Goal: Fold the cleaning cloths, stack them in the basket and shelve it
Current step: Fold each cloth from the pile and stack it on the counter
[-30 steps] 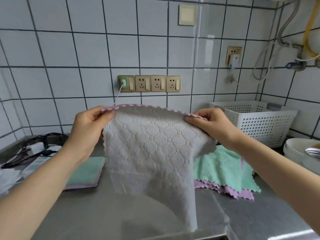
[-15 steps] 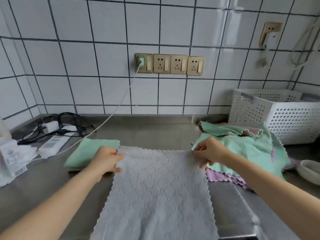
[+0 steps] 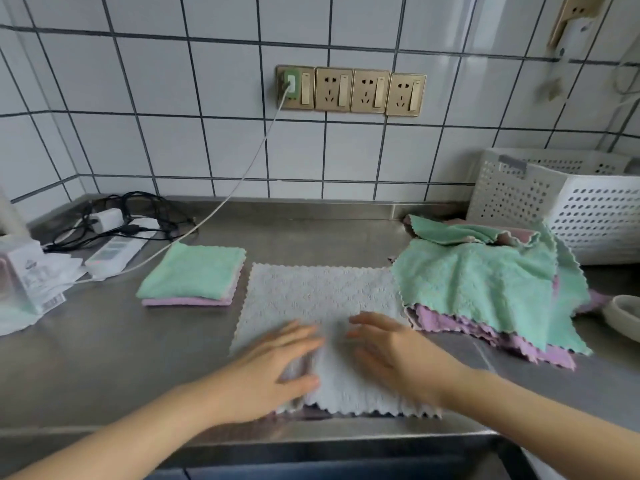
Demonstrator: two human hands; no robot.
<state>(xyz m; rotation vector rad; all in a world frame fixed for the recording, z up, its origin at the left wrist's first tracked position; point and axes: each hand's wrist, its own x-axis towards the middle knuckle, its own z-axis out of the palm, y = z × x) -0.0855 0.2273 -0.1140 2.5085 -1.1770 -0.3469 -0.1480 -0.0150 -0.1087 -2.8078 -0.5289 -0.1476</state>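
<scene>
A pale grey cloth (image 3: 318,296) lies spread flat on the steel counter (image 3: 86,368), its near edge at the counter's front. My left hand (image 3: 273,365) and my right hand (image 3: 391,355) lie side by side on its near half, fingers straight and pressed flat onto it. A folded green-and-purple cloth (image 3: 192,275) sits to the left of it. A loose pile of green and purple cloths (image 3: 485,289) lies to the right, overlapping the grey cloth's right edge. The white perforated basket (image 3: 568,199) stands behind that pile against the wall.
Black cables, a white charger and a power strip (image 3: 110,251) lie at the back left. A white cable runs up to the wall sockets (image 3: 349,90). A small packaged box (image 3: 27,275) stands at the far left. A bowl rim (image 3: 623,317) shows at the right edge.
The grey cloth went from held up by its top corners to laid flat on the counter. Both hands let go of the far corners and now press on its near half.
</scene>
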